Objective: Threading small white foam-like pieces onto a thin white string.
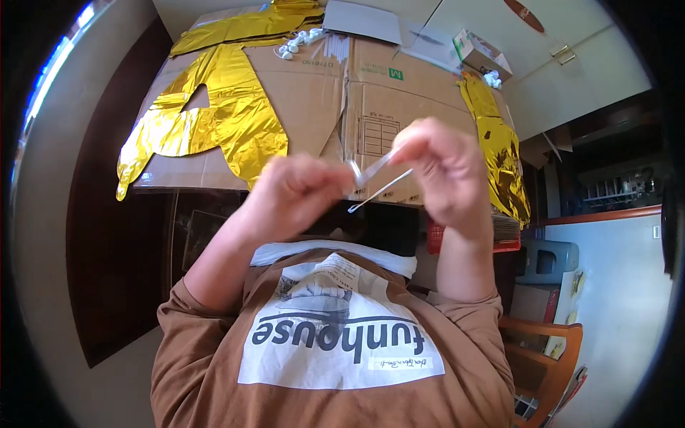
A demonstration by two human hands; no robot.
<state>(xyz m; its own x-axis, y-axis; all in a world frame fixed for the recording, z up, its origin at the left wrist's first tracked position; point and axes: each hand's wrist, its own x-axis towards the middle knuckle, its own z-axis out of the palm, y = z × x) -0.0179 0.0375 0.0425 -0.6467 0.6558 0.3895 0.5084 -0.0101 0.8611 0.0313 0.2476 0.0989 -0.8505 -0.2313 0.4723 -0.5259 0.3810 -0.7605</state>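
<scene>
Both my hands are raised over the near edge of a cardboard-covered table. My left hand (300, 189), slightly blurred, is closed with its fingertips at a small loop of a thin white strip (374, 168). The strip's other end is pinched between the thumb and forefinger of my right hand (446, 167). Below the strip, a thin white cord-like piece (382, 191) with a small looped end slants down and left from under my right hand; how it is held is hidden. Flat on the cardboard at left lies a gold letter-shaped foil balloon (250, 118).
More gold foil balloons lie at the far left (250, 30) and the right edge (501, 150). Small white bundles (298, 44), thin white straws (337, 47) and an open box (482, 53) sit at the back. A wooden chair (564, 371) and grey-blue stool (549, 260) stand at right.
</scene>
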